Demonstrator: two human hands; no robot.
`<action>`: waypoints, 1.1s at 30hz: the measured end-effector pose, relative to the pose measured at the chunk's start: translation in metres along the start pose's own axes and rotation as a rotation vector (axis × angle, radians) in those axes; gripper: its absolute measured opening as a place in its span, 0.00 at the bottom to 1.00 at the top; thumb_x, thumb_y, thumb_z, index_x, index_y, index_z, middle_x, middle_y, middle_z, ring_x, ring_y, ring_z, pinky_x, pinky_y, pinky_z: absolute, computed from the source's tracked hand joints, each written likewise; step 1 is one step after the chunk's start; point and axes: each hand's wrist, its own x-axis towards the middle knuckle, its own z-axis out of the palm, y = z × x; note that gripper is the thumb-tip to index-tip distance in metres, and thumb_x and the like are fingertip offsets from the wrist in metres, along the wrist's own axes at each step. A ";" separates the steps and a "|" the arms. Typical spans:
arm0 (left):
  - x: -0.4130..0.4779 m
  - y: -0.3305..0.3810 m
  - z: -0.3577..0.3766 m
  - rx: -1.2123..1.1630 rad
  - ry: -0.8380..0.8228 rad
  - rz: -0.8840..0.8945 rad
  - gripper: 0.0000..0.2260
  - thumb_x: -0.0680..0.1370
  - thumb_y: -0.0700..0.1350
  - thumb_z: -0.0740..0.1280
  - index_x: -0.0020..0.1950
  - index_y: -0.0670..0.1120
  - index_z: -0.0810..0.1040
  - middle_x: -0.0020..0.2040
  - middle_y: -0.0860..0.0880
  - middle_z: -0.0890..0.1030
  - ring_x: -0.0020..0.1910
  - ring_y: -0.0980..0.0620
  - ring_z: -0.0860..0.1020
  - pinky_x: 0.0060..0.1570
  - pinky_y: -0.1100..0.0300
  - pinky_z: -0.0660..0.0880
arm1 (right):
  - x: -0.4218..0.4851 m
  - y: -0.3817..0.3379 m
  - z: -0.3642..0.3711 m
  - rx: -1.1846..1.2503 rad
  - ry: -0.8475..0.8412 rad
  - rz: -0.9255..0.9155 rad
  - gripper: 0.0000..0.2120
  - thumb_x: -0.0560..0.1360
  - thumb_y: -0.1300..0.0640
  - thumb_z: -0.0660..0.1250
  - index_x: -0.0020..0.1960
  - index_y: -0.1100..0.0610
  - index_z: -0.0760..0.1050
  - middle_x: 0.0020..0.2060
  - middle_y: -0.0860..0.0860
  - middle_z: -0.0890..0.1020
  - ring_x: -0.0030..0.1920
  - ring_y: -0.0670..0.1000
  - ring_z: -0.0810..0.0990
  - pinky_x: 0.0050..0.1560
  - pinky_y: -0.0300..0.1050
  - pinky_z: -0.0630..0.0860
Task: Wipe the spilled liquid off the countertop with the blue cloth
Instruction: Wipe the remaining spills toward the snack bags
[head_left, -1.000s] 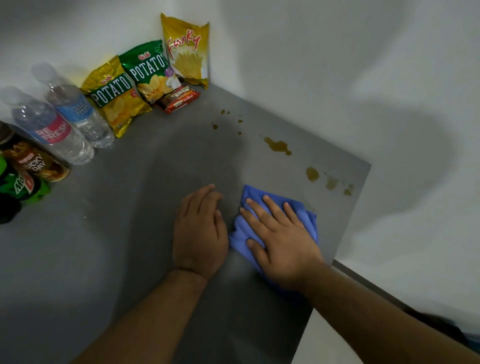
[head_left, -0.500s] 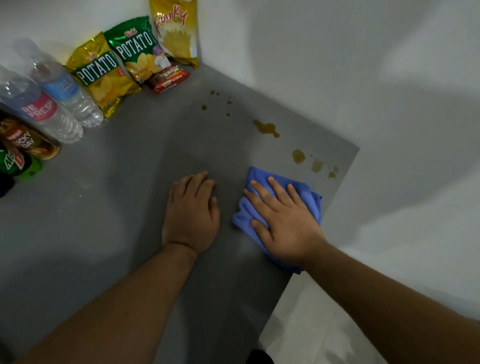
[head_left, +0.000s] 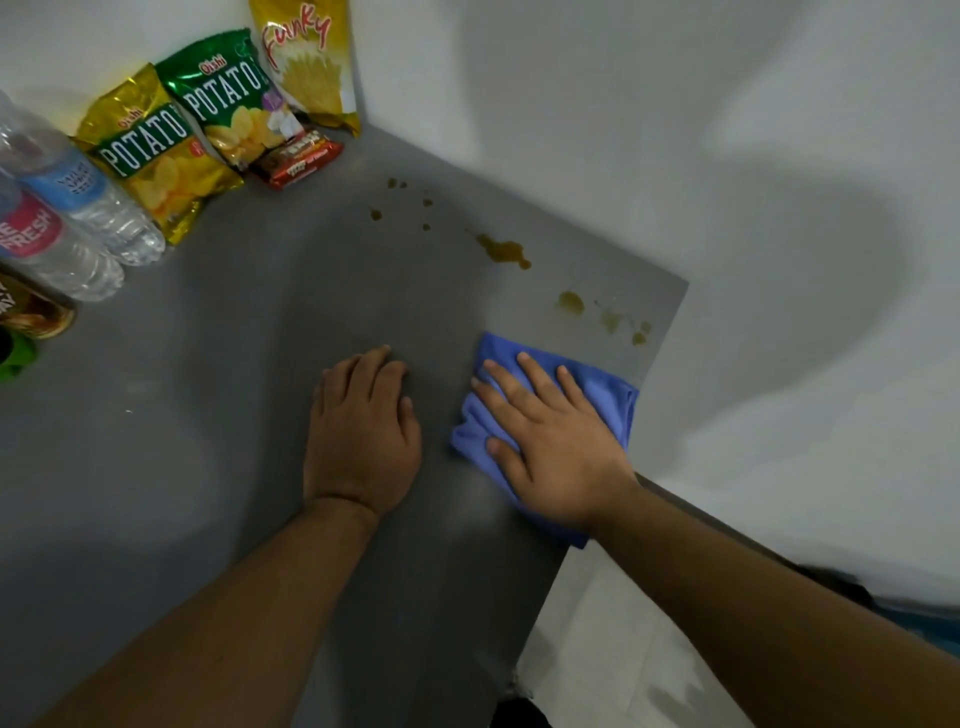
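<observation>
Right now the cloth (head_left: 597, 400) lies flat on the counter (head_left: 218, 395), near its right edge, with the right hand (head_left: 550, 441) spread on top of it, palm down and fingers (head_left: 535, 374) fanned out and pointing up toward the wall. Nothing is pinched; the hand just presses the cloth against the surface.

What matters for the next stroke is where the spill (head_left: 504, 252) lies: ahead of those fingertips, strung along the far side of the counter close to the wall. The nearest blots (head_left: 571, 302) sit just beyond the cloth's front edge, not yet touched by it. The biggest puddle is further up and to the left, and a scatter of small drops (head_left: 400, 205) lies further still, toward the snack bags (head_left: 228, 104) in the corner. So the trail runs on a slant, from near the right edge back to the corner, and I'd guess the cloth has to be pushed forward and then leftward along it.

The right hand is clearly the closer one. The left hand (head_left: 363, 431) rests flat on bare counter just beside the cloth, fingers together, holding nothing, probably only bracing.
</observation>
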 end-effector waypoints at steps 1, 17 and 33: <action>0.000 0.000 0.000 -0.003 0.000 -0.002 0.15 0.79 0.43 0.62 0.64 0.40 0.78 0.70 0.40 0.77 0.66 0.34 0.74 0.67 0.37 0.71 | -0.011 0.004 0.001 0.007 -0.002 -0.006 0.29 0.85 0.38 0.44 0.84 0.44 0.48 0.84 0.44 0.50 0.83 0.51 0.42 0.81 0.59 0.41; 0.007 0.012 0.004 0.083 0.030 0.001 0.18 0.75 0.44 0.64 0.63 0.42 0.78 0.66 0.40 0.77 0.66 0.36 0.74 0.74 0.34 0.61 | -0.015 0.048 -0.012 0.038 0.038 0.055 0.30 0.84 0.39 0.41 0.84 0.46 0.48 0.83 0.44 0.51 0.83 0.50 0.44 0.82 0.57 0.43; 0.061 0.074 0.033 -0.025 -0.038 0.096 0.18 0.76 0.44 0.65 0.65 0.40 0.78 0.68 0.40 0.78 0.67 0.36 0.74 0.70 0.39 0.69 | -0.002 0.108 -0.017 0.013 0.035 -0.035 0.28 0.85 0.40 0.46 0.84 0.45 0.49 0.83 0.43 0.50 0.83 0.48 0.42 0.81 0.55 0.41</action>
